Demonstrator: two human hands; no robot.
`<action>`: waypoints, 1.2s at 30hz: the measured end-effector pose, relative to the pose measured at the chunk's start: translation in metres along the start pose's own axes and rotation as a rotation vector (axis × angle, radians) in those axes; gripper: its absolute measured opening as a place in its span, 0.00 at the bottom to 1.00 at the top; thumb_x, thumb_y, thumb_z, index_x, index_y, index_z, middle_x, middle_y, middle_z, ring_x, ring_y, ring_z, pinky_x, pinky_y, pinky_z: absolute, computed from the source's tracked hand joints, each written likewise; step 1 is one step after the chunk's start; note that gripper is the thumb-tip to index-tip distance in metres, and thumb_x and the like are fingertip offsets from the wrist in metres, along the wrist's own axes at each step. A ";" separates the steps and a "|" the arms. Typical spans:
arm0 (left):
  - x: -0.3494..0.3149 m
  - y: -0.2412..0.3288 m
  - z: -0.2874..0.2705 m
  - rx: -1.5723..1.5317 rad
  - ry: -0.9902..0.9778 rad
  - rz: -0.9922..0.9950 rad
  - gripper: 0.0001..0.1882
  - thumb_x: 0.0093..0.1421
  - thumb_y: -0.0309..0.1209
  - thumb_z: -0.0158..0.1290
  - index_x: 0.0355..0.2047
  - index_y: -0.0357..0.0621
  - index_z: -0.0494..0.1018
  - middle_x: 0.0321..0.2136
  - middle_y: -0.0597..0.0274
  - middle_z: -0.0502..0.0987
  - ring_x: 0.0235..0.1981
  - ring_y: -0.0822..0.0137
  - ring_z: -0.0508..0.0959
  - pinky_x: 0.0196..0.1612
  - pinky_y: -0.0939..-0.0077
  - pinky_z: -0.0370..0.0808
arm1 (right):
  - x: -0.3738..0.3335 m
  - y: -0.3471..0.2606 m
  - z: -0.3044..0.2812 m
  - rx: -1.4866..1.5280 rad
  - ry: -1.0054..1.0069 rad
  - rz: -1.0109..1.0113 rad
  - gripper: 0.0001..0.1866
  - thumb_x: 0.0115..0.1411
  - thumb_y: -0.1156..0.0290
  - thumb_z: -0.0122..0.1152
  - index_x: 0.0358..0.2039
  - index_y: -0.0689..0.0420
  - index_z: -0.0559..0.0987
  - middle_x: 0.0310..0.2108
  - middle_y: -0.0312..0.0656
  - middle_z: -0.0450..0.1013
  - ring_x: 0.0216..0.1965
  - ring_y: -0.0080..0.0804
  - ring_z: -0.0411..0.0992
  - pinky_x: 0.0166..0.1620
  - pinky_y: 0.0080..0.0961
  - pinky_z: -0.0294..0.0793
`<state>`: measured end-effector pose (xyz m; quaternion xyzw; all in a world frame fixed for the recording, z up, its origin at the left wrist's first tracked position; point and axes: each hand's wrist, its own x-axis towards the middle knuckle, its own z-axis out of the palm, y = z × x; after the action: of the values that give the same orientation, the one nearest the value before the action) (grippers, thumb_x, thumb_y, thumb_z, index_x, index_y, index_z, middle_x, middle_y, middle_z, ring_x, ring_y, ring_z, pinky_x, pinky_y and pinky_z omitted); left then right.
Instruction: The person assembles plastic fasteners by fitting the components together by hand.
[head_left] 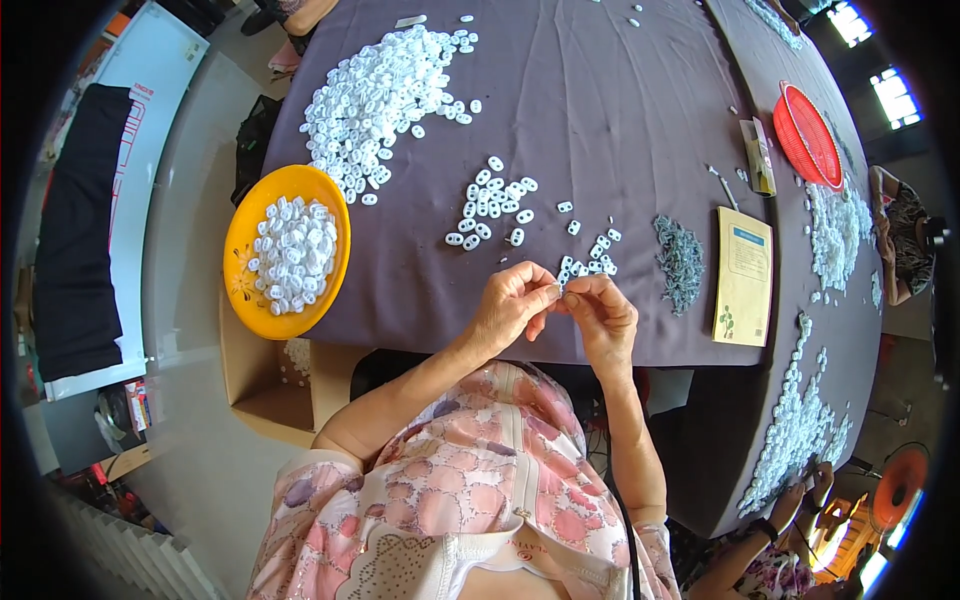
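Observation:
My left hand and my right hand meet at the table's near edge. Thumb and forefinger are pinched together on each, the fingertips almost touching. Something tiny and pale shows between them, too small to name. Just beyond the fingertips lie several small white oval two-holed plastic pieces. A looser cluster of similar white pieces is spread a little farther off to the left. To the right of my right hand sits a small heap of grey-green bits, their kind unclear.
A big heap of white pieces covers the far left; a yellow bowl holds more at the left edge. Rightward are a booklet, a red basket and pale heaps. Another person's hands work lower right.

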<state>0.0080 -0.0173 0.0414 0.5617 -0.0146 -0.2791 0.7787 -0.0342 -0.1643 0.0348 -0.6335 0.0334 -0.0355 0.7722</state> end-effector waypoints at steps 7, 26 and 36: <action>0.001 -0.002 0.001 0.022 -0.006 0.002 0.05 0.60 0.26 0.49 0.28 0.36 0.69 0.21 0.60 0.76 0.11 0.80 0.67 0.12 0.87 0.62 | -0.001 0.001 -0.001 -0.043 0.002 -0.017 0.06 0.55 0.87 0.52 0.32 0.64 0.73 0.30 0.36 0.68 0.32 0.23 0.73 0.37 0.18 0.74; 0.003 -0.005 -0.001 0.045 -0.022 -0.013 0.05 0.59 0.26 0.49 0.29 0.37 0.69 0.21 0.62 0.76 0.12 0.81 0.67 0.13 0.87 0.63 | 0.002 0.006 -0.001 -0.148 0.035 -0.087 0.06 0.54 0.88 0.53 0.31 0.64 0.73 0.27 0.37 0.70 0.30 0.22 0.73 0.34 0.17 0.71; -0.009 -0.015 0.003 0.294 0.018 0.015 0.05 0.59 0.25 0.51 0.28 0.37 0.72 0.18 0.66 0.74 0.14 0.81 0.69 0.14 0.87 0.66 | -0.002 -0.002 -0.005 -0.039 0.030 0.203 0.06 0.53 0.86 0.55 0.31 0.63 0.73 0.27 0.38 0.74 0.26 0.21 0.73 0.30 0.16 0.74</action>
<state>-0.0073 -0.0193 0.0321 0.6721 -0.0528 -0.2632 0.6901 -0.0368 -0.1696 0.0354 -0.6411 0.1099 0.0341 0.7588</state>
